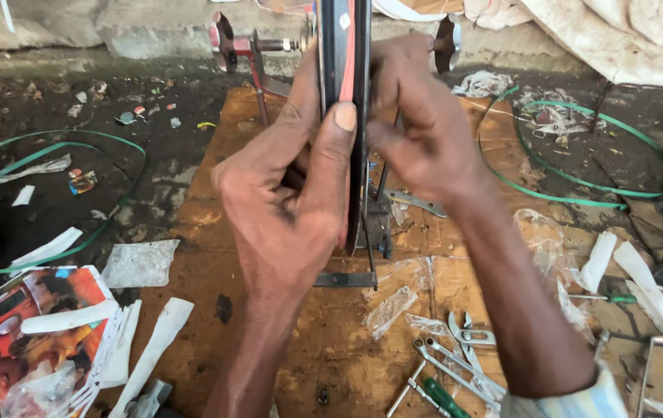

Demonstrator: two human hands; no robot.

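Observation:
A black wheel rim with a red stripe (341,46) stands upright, seen edge-on, held in a metal stand (345,279) on a brown wooden board (285,340). My left hand (285,209) grips the rim from the left, thumb pressed flat on its outer edge. On the rim's right side, my right hand (424,131) has its fingers curled in toward the spokes; what they pinch is hidden. A threaded axle with red-tipped knobs (227,42) crosses the stand at the top.
Pliers and spanners (463,348) lie on the board at the lower right, beside clear plastic wrappers (393,306). Green rim strips (579,193) curl on the dark ground at both sides. White strips (153,348) and printed packaging (29,333) lie lower left.

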